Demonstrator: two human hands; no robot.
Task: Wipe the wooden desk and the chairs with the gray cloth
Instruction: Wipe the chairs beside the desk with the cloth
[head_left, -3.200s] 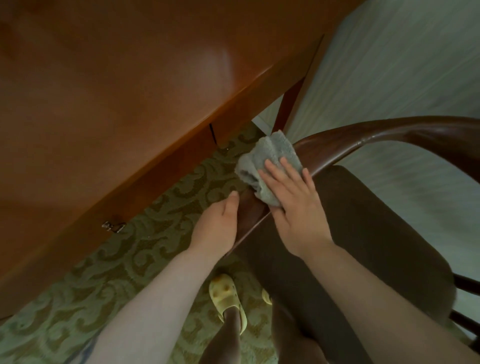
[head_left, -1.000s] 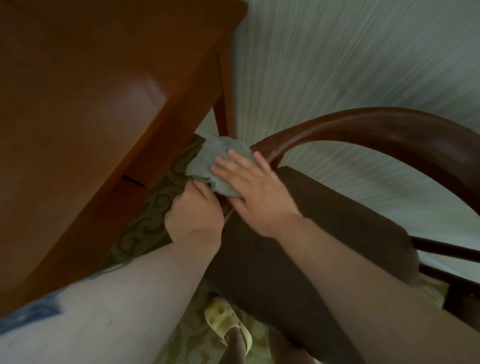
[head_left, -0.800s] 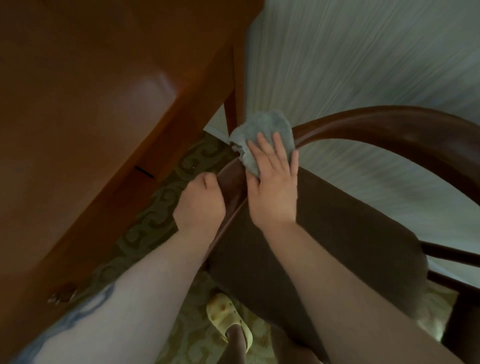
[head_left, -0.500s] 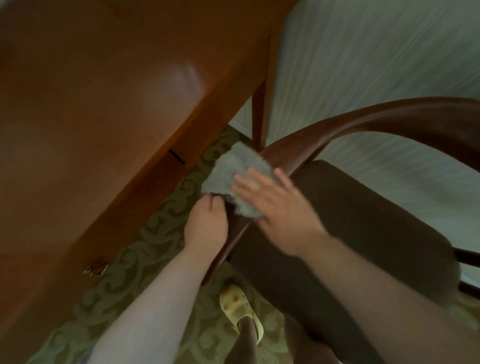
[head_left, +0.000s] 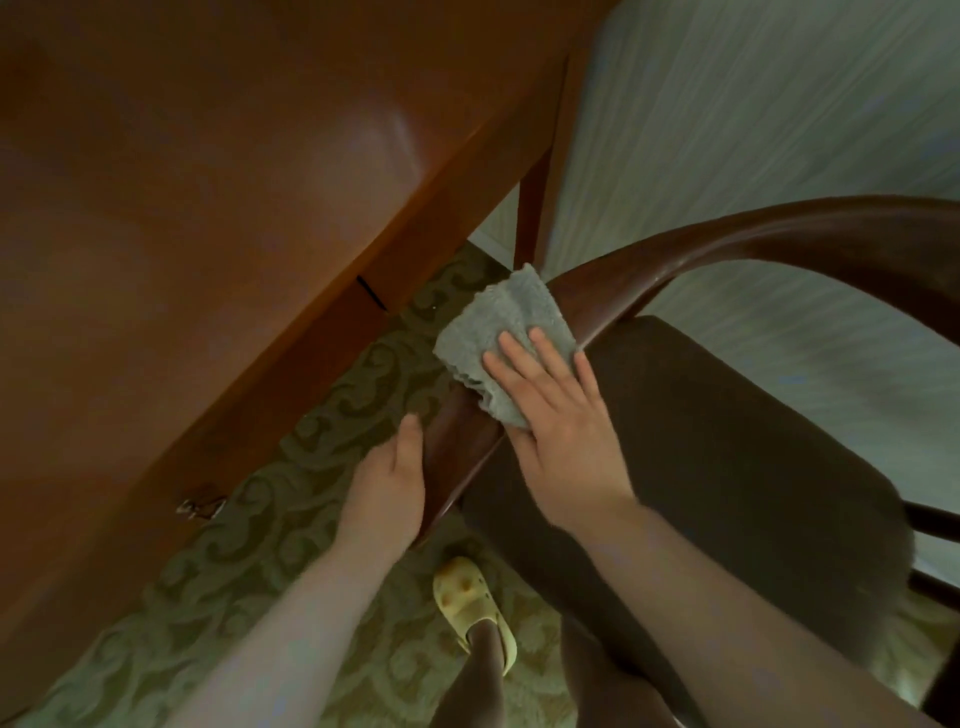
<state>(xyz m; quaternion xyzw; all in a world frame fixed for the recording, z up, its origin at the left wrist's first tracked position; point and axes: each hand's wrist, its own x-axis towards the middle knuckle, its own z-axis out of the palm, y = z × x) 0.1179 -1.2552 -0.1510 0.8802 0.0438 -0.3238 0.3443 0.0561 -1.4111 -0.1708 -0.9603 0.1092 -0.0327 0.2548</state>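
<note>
The gray cloth (head_left: 498, 327) lies folded over the curved dark wooden armrest (head_left: 779, 234) of a chair with a dark brown cushion (head_left: 727, 467). My right hand (head_left: 561, 426) presses flat on the cloth, fingers spread toward the upper left. My left hand (head_left: 389, 488) grips the lower end of the same armrest, thumb along the outer side. The wooden desk (head_left: 208, 182) fills the upper left, its edge running diagonally close to the chair.
A drawer front with a metal handle (head_left: 200, 506) shows on the desk's side. The desk leg (head_left: 530, 218) stands by the pale striped wall (head_left: 753, 104). Green patterned carpet (head_left: 322, 405) lies between desk and chair. My foot in a yellow clog (head_left: 467, 603) is below.
My right hand has slid the cloth back and forth along the armrest and now has it a little higher up the curve. My left hand stays on the armrest's lower end.
</note>
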